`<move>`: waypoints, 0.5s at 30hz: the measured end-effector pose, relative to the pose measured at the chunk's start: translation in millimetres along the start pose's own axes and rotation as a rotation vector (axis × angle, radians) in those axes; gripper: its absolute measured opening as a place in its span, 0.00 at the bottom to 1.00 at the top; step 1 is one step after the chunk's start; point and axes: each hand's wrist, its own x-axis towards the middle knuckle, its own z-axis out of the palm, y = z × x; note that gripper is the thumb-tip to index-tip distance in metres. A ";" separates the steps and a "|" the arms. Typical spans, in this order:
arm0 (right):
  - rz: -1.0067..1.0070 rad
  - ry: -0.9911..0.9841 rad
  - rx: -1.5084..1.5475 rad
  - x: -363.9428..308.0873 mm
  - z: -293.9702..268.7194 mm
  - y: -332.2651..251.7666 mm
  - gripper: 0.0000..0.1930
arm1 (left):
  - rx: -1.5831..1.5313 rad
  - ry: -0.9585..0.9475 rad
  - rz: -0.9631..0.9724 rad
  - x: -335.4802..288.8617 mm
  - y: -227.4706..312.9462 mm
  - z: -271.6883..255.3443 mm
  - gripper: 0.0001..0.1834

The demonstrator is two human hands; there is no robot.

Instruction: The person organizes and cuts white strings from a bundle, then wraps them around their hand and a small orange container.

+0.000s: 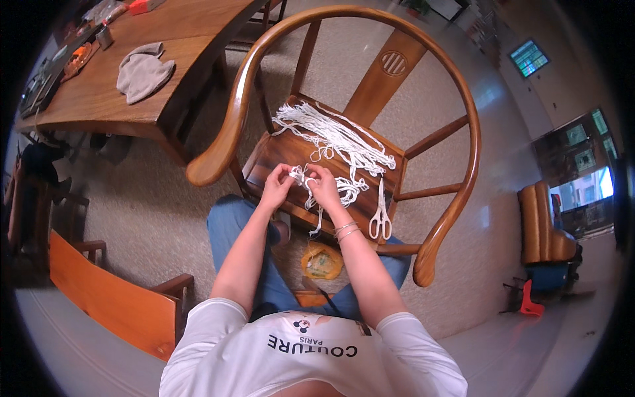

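Observation:
Over the near part of a wooden armchair's seat [263, 163], my left hand [279, 182] and my right hand [323, 186] are close together, fingers pinched on a knotted piece of white cord [299, 176]. Some of that cord trails down past the seat's front edge. Looser white cord [350, 190] lies in coils just right of my right hand. Behind my hands, a long bundle of white cords [337, 135] is spread across the seat. White-handled scissors [380, 221] rest on the seat's right side, blades pointing away from me.
The chair's curved armrail [471, 119] rings the seat. A yellow bag-lined container [322, 260] is below the seat's front edge, between my legs. At the far left, a wooden table [99, 106] bears a grey cloth [144, 73]. An orange-brown wooden chair [112, 291] stands at left.

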 end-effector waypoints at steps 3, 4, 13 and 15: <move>0.083 -0.077 0.100 2.9 -7.6 10.8 0.16 | -0.039 -0.069 -0.050 -4.6 11.9 5.9 0.07; 0.113 -0.111 0.127 2.9 -10.8 14.0 0.16 | -0.062 -0.088 -0.056 -5.8 15.6 7.5 0.07; 0.234 -0.102 0.435 -14.2 -36.4 -42.0 0.31 | -0.283 -0.143 -0.088 -22.5 41.0 19.1 0.08; 0.197 -0.123 0.598 -20.5 -44.8 -46.7 0.33 | -0.336 -0.147 -0.075 -26.6 50.1 23.5 0.08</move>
